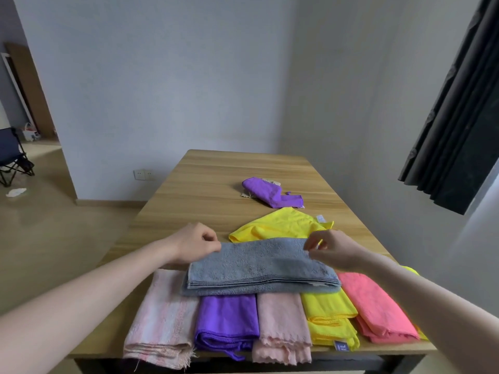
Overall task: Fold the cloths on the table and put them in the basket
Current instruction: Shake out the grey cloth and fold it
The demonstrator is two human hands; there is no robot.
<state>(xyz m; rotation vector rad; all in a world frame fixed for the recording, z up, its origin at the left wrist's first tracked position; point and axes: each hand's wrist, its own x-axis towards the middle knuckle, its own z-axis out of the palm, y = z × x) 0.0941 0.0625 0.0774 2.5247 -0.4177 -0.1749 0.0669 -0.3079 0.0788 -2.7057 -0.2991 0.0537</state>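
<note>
A: What is the largest element, and what lies on it?

B: The wooden table (205, 179). Along its near edge lies a row of folded cloths: pale pink striped cloth (162, 317), purple cloth (226, 319), peach cloth (282, 327), yellow cloth (328, 317) and coral cloth (378, 306).

A: And the grey towel (259, 265)?

B: Folded double, it lies across the far ends of that row, edges roughly aligned.

A: How do the hands stand?

B: The left hand (194, 242) pinches the towel's far left corner, fingers curled. The right hand (332, 248) pinches the far right corner between thumb and fingertips.

A: Farther back?

B: An unfolded yellow cloth (280, 225) lies just beyond the towel; a crumpled purple cloth (270, 191) lies well apart, over a beige cloth (271, 181). No basket is in view.
</note>
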